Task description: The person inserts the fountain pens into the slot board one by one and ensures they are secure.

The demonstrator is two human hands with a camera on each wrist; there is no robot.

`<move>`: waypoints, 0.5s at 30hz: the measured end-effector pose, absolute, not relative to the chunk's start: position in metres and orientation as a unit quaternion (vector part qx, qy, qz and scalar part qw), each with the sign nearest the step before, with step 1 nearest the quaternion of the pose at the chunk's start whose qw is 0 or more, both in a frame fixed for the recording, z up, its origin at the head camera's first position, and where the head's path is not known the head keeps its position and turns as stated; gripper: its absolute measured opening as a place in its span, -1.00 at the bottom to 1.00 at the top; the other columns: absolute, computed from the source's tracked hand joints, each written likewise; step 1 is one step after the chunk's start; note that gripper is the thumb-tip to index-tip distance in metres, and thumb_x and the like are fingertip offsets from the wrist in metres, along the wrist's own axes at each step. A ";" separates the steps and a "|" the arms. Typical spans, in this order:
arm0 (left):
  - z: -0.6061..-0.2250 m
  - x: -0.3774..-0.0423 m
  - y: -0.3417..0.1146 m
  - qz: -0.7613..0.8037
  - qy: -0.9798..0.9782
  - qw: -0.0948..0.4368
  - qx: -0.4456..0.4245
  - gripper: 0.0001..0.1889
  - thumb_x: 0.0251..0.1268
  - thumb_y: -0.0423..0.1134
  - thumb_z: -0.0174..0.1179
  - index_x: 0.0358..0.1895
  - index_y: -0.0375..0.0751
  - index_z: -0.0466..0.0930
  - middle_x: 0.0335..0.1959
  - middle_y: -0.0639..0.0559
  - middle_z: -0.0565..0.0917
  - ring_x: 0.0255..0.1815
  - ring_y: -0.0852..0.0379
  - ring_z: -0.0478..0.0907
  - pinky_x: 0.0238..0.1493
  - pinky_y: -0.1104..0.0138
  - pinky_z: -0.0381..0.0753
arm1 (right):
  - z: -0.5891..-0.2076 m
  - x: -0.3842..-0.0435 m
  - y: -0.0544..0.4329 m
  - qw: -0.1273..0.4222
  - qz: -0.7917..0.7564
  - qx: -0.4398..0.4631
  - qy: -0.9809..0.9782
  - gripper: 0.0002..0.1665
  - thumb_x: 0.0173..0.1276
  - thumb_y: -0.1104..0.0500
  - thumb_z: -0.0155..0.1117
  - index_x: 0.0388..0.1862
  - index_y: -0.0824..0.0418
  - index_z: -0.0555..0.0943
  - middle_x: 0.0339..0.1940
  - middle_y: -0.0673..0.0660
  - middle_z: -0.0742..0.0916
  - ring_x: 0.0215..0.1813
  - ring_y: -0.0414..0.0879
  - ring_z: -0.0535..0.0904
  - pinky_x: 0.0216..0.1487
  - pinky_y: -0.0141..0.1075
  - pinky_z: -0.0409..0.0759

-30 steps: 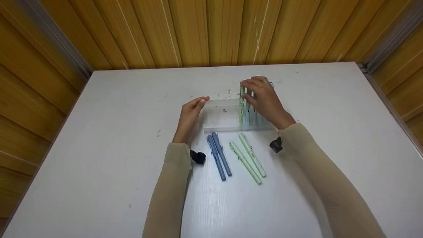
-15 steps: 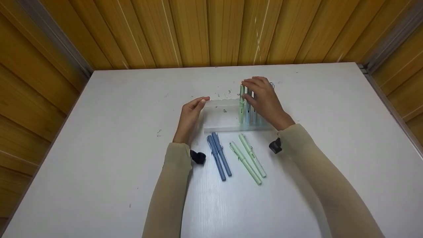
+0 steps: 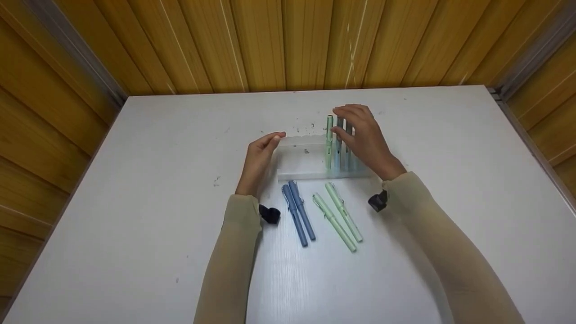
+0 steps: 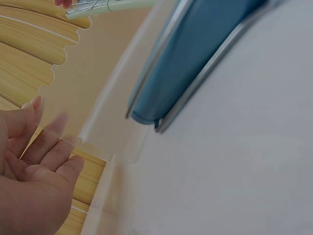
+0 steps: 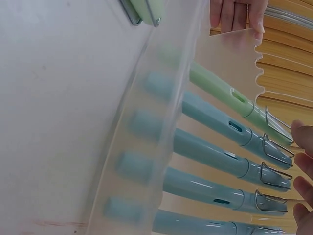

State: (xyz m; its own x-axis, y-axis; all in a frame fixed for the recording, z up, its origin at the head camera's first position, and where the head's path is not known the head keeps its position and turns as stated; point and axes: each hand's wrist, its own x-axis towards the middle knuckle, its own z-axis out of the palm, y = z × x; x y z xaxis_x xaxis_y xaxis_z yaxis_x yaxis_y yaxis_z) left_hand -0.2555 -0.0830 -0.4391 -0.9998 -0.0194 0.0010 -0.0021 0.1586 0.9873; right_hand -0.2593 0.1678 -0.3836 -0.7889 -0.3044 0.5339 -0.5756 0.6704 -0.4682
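A translucent pen stand with a scalloped back panel stands on the table. My left hand pinches the panel's left end between thumb and fingers. In the stand's right part, a light green pen stands upright beside several blue pens, caps up. My right hand is just right of the green pen's cap, fingers spread and loosely bent around the blue pens' tops, gripping nothing visible. On the table in front lie two darker blue pens and two light green pens.
The white table bears small dark marks. Behind it rises a yellow wood-panelled wall, with more panelling at both sides. A black wrist camera sits beside the left sleeve, another black camera beside the right.
The upright green pen has sunk slightly into the stand. My right hand has let go of it and shifted a little right. My left hand has stayed at the panel's end.
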 end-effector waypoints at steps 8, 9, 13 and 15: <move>-0.440 -0.256 -0.084 -0.651 -0.759 0.007 -0.003 -0.64 0.42 -0.01 0.08 0.11 -0.11 0.62 0.19 0.04 0.60 0.33 0.13 0.42 0.41 0.21 0.31 | -0.385 -0.248 0.172 0.211 0.348 0.255 -0.877 -0.56 0.27 0.23 0.35 0.14 0.28 0.59 0.08 0.18 0.67 0.19 0.01 0.51 0.28 -0.17 0.48; -0.441 -0.256 -0.084 -0.654 -0.757 0.007 -0.003 -0.63 0.42 -0.01 0.08 0.11 -0.12 0.62 0.19 0.03 0.60 0.33 0.13 0.42 0.41 0.21 0.31 | -0.386 -0.246 0.173 0.207 0.353 0.256 -0.876 -0.56 0.26 0.23 0.35 0.13 0.28 0.59 0.07 0.18 0.67 0.18 0.01 0.52 0.27 -0.16 0.49; -0.441 -0.256 -0.084 -0.661 -0.751 0.004 -0.002 -0.63 0.41 -0.01 0.08 0.11 -0.13 0.62 0.19 0.03 0.60 0.33 0.13 0.42 0.41 0.22 0.30 | -0.389 -0.240 0.176 0.187 0.371 0.260 -0.872 -0.58 0.25 0.22 0.37 0.09 0.29 0.62 0.05 0.19 0.69 0.16 0.02 0.56 0.25 -0.15 0.51; -0.441 -0.256 -0.084 -0.661 -0.750 0.006 -0.002 -0.63 0.41 -0.01 0.09 0.11 -0.13 0.62 0.19 0.03 0.61 0.33 0.13 0.42 0.41 0.22 0.30 | -0.390 -0.236 0.177 0.172 0.381 0.259 -0.871 -0.59 0.24 0.21 0.38 0.07 0.28 0.63 0.03 0.17 0.70 0.12 0.00 0.59 0.21 -0.16 0.54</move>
